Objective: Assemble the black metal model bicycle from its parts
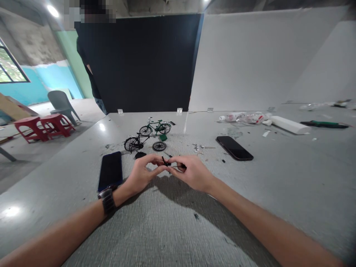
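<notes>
The left hand point(142, 171) and right hand point(197, 172) pinch a small, thin-pronged black part point(166, 163), prong slanting up-left; overall axis unclear.

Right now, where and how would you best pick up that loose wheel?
I'd pinch the wheel by its outer rim, coming from the right: it lies flat, and the black bike sits close on its left.

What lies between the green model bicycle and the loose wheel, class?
The head view shows a small green piece between the bicycle and the wheel.
</notes>
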Demonstrator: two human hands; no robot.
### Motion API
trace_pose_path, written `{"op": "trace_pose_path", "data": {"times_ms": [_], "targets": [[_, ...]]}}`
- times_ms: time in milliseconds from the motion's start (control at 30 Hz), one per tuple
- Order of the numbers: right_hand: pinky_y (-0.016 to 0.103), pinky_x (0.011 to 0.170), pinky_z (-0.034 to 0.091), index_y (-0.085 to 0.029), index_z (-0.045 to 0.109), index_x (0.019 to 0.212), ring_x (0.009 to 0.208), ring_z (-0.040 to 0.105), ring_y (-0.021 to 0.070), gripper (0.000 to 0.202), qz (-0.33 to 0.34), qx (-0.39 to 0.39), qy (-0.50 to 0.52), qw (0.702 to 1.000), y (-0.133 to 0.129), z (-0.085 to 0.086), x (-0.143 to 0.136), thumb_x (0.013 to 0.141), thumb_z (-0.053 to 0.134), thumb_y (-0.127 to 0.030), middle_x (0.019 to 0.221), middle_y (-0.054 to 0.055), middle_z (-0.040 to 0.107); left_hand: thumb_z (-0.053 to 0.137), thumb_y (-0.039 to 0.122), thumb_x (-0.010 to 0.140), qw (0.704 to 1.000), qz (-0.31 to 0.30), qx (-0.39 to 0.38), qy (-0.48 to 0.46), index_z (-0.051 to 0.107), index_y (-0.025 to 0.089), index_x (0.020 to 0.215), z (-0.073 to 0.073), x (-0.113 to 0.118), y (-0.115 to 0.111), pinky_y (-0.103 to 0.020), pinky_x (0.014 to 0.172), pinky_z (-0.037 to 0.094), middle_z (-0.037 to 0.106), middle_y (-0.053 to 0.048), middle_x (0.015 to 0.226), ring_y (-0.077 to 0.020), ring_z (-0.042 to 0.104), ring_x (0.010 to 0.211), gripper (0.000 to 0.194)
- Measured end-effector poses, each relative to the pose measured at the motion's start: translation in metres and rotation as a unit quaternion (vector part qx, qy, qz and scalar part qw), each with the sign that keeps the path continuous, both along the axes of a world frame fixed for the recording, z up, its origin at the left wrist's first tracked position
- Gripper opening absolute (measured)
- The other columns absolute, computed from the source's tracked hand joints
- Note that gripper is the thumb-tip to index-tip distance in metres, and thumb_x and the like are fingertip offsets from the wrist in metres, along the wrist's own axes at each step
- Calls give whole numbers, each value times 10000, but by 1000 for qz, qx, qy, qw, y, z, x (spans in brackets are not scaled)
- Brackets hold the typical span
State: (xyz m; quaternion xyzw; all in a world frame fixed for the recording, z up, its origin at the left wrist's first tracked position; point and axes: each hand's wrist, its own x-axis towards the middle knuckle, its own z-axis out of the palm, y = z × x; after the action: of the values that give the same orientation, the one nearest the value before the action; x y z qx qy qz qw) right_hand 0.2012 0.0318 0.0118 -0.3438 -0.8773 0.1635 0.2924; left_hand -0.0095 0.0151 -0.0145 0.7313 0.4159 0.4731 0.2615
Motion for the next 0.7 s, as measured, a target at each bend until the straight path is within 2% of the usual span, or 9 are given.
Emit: {"op": "trace_pose_path", "data": {"times_ms": [200,367,500,600,700], "targets": [[257,538,285,-191,702,1132,550,416,117,393,-3,-45,-10,999,0,4,1,957,523,-495,649,-6,556,695,339,870,1000,8,-2,-13,690,189,911,-1,-1,0,-296,805,483,718,-31,913,-162,630,845,156],[272,571,315,-177,630,1168,620,476,144,438,-41,-51,-19,998,9,8,10,974,456,-529,754,26,588,683,351,872,999,29,-24,-39,676,187,944,0,1,1,-304,797,487,713,-36,909,-162,629,824,179],[294,598,350,-175,573,1020,633,501,159,323,-119,-11,-27,992,30,12,35,1021,335,-393,776,38,599,680,356,869,998,34,-32,-38,679,187,941,-2,1,2,-308,780,488,706,-41,905,-162,621,805,183],[327,667,405,-177,585,953,748,563,198,250,-168,39,-72,982,46,17,59,982,385,-324,915,102,642,677,365,870,998,33,-33,-37,682,187,938,-4,0,3,-303,772,487,696,-39,895,-160,614,798,190],[371,730,451,-185,655,927,827,611,240,266,-203,41,-146,967,56,20,76,950,434,-331,1042,148,664,675,372,872,998,33,-32,-36,685,189,939,-5,0,3,-298,767,487,686,-34,884,-156,612,791,195]]}}
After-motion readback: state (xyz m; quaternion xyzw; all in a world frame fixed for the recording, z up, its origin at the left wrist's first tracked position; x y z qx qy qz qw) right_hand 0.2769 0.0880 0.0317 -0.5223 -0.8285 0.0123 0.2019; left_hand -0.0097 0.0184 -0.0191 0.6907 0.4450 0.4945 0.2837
